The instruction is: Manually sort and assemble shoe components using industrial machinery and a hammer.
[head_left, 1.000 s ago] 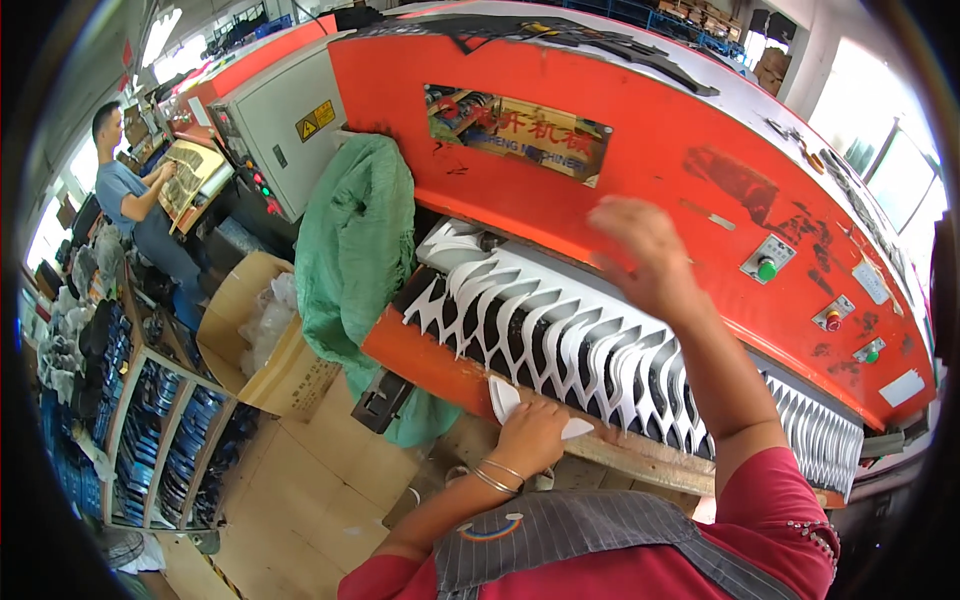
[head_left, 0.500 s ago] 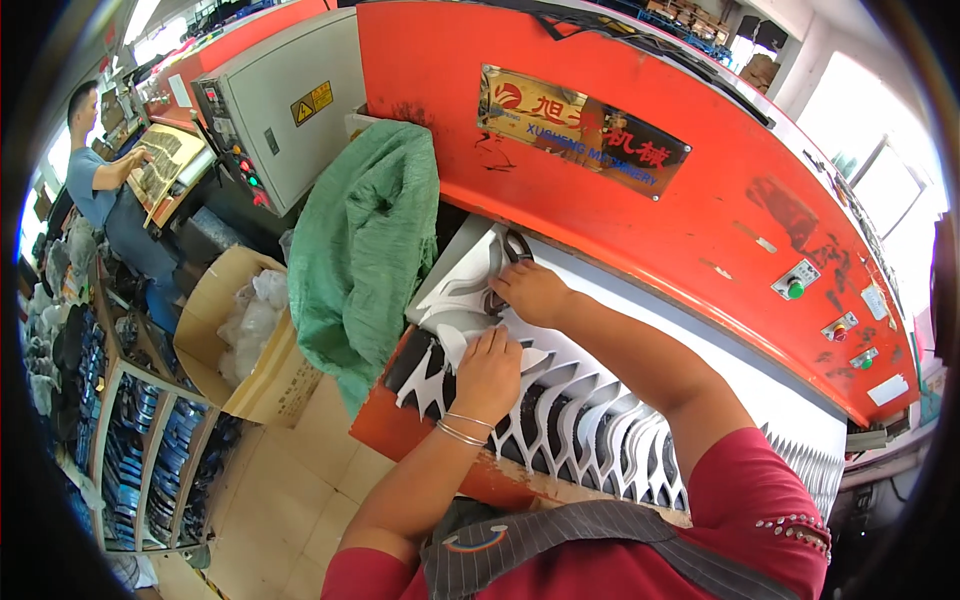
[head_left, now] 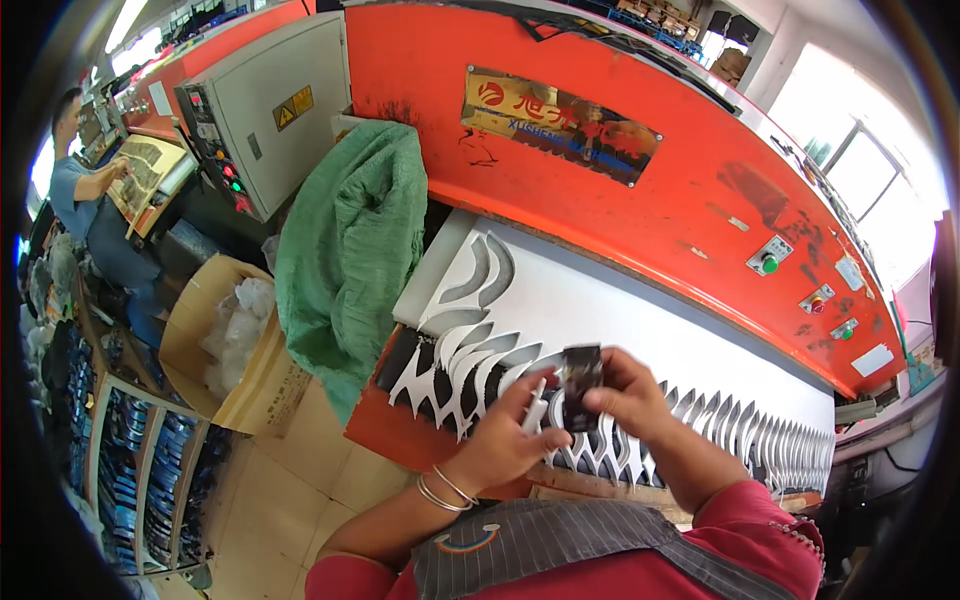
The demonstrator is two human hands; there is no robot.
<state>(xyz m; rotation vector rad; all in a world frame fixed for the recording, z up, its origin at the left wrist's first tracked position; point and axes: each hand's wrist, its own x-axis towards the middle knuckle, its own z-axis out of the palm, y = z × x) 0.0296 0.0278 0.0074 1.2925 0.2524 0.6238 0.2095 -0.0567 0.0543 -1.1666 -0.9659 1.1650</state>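
Note:
In my right hand (head_left: 635, 398) is a dark cutting die (head_left: 581, 390), raised over the work and turned so its flat side shows. My left hand (head_left: 505, 440) is closed beside it, with a small white cut piece (head_left: 536, 410) between thumb and fingers. Beneath both hands lies a thick white sheet (head_left: 600, 300) on the press bed. Two grey crescent-shaped cutouts (head_left: 495, 272) show at its far left corner. Along the near edge runs a row of curved cuts, with jagged white scrap (head_left: 420, 385) at its left end. My hands hide part of that row.
Behind the sheet rises the orange-red press beam (head_left: 400, 70). A green sack (head_left: 350, 260) hangs at the bed's left end, next to a cardboard box (head_left: 195, 340) of clear plastic bags. A rack (head_left: 150, 440) stands lower left. A person (head_left: 80, 200) works at another machine.
My right hand has lifted the die off the sheet's far left corner and brought it nearer and right. My left hand has also moved nearer, with a white piece in it. Crescent cutouts are now uncovered.

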